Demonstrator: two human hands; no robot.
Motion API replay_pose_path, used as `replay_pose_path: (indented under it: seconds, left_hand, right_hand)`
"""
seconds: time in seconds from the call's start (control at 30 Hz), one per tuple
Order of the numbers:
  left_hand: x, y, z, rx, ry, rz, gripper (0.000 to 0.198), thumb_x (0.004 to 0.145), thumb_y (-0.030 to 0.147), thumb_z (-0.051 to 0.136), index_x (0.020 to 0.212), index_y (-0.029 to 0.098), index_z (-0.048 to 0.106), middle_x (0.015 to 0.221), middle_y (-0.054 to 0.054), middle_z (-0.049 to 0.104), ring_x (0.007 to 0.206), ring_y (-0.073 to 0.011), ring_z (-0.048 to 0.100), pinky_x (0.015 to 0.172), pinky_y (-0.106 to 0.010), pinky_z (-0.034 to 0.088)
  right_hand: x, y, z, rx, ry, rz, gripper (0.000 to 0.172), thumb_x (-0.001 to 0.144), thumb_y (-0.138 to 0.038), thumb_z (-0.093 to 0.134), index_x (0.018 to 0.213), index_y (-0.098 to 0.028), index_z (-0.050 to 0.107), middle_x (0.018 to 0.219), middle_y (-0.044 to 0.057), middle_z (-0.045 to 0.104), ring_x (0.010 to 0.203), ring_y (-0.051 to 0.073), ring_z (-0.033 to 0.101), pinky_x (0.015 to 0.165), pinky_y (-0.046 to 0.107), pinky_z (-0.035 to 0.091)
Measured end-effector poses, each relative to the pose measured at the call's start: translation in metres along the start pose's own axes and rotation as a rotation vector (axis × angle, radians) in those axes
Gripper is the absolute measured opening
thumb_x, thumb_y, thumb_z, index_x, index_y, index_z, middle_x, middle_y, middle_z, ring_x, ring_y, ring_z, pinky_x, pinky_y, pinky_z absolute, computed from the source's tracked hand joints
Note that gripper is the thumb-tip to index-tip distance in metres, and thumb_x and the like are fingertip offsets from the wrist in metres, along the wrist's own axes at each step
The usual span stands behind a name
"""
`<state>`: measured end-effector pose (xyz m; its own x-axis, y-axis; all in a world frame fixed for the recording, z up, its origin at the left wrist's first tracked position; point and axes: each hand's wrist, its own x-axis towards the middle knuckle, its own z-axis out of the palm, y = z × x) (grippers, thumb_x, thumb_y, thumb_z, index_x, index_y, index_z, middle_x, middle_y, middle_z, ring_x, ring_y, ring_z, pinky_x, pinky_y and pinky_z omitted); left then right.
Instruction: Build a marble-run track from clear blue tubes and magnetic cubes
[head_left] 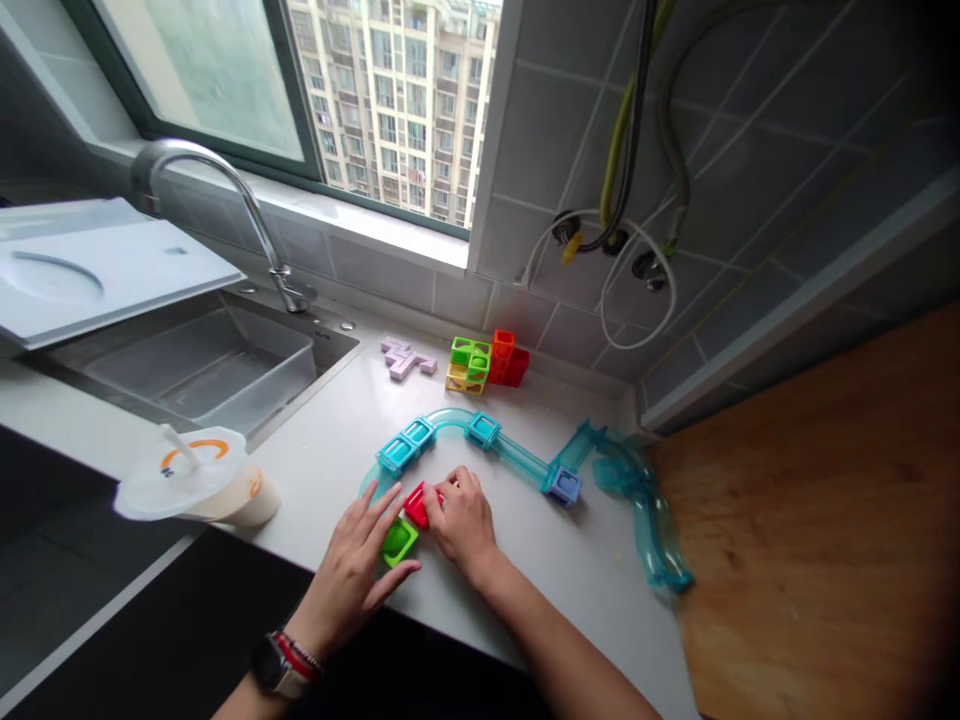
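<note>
My right hand (463,515) is closed on a red hollow toy block (417,506) above the counter. Beside it my left hand (358,548) has its fingers stretched out, close to a green toy block (400,541) with a rounded inside. Whether the left fingertips touch either block is hard to tell. Just beyond the hands curves a clear blue toy track (521,458). Light-blue blocks (406,446) and another blue block (483,430) sit along it, with a purple-blue block (564,484) at its right corner. Part of the track's left end is hidden behind my left hand.
Against the wall stand green and yellow blocks (469,364) and orange-red blocks (507,358). Pink pieces (407,358) lie nearby. A lidded cup with a straw (196,476) stands at the left front edge, near the sink (330,348). More blue track (651,520) lies at right by a wooden board (810,520).
</note>
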<state>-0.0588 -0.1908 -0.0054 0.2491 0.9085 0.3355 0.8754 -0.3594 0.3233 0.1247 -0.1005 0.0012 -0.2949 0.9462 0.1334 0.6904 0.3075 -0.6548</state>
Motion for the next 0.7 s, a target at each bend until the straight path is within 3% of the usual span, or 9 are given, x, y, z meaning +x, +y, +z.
replay_pose_path:
  seconds: [0.13, 0.27, 0.37, 0.57, 0.7]
  left_hand:
    - [0.001, -0.003, 0.011, 0.043, 0.054, 0.030, 0.081, 0.093, 0.043, 0.065, 0.161, 0.025, 0.025, 0.154, -0.013, 0.051, 0.151, -0.0378, 0.031, 0.120, -0.056, 0.029]
    - [0.000, -0.001, 0.017, 0.028, 0.127, 0.002, 0.077, 0.093, 0.039, 0.067, 0.159, 0.023, 0.030, 0.147, -0.013, 0.058, 0.148, -0.0365, 0.037, 0.120, -0.055, 0.031]
    - [0.001, 0.002, 0.019, 0.000, 0.167, -0.029, 0.078, 0.093, 0.036, 0.067, 0.159, 0.022, 0.027, 0.146, -0.015, 0.058, 0.146, -0.0364, 0.041, 0.118, -0.056, 0.033]
    - [0.003, 0.003, 0.019, -0.028, 0.175, -0.044, 0.079, 0.092, 0.032, 0.066, 0.160, 0.021, 0.026, 0.145, -0.016, 0.058, 0.144, -0.0368, 0.044, 0.117, -0.058, 0.034]
    - [0.003, 0.002, 0.020, -0.034, 0.183, -0.039, 0.078, 0.091, 0.030, 0.066, 0.159, 0.020, 0.028, 0.143, -0.017, 0.059, 0.142, -0.0369, 0.046, 0.116, -0.058, 0.035]
  right_hand:
    - [-0.004, 0.003, -0.002, 0.037, -0.074, -0.041, 0.034, 0.104, -0.041, 0.046, 0.106, -0.025, 0.076, 0.101, 0.009, 0.064, 0.095, 0.023, 0.062, 0.090, 0.035, 0.050]
    - [-0.007, 0.012, -0.018, 0.170, -0.218, -0.220, 0.032, 0.104, -0.033, 0.049, 0.130, -0.022, 0.065, 0.110, 0.008, 0.069, 0.101, 0.021, 0.064, 0.095, 0.034, 0.050]
    - [-0.005, 0.020, -0.025, 0.268, -0.285, -0.326, 0.045, 0.097, -0.032, 0.062, 0.140, -0.021, 0.057, 0.123, 0.010, 0.069, 0.110, 0.023, 0.063, 0.101, 0.038, 0.050]
    - [0.002, 0.029, -0.022, 0.380, -0.369, -0.324, 0.055, 0.092, -0.034, 0.071, 0.144, -0.024, 0.055, 0.130, 0.010, 0.065, 0.111, 0.022, 0.064, 0.096, 0.036, 0.054]
    - [0.007, 0.034, -0.019, 0.395, -0.359, -0.388, 0.063, 0.089, -0.035, 0.076, 0.146, -0.024, 0.052, 0.140, 0.012, 0.061, 0.122, 0.025, 0.061, 0.107, 0.041, 0.048]
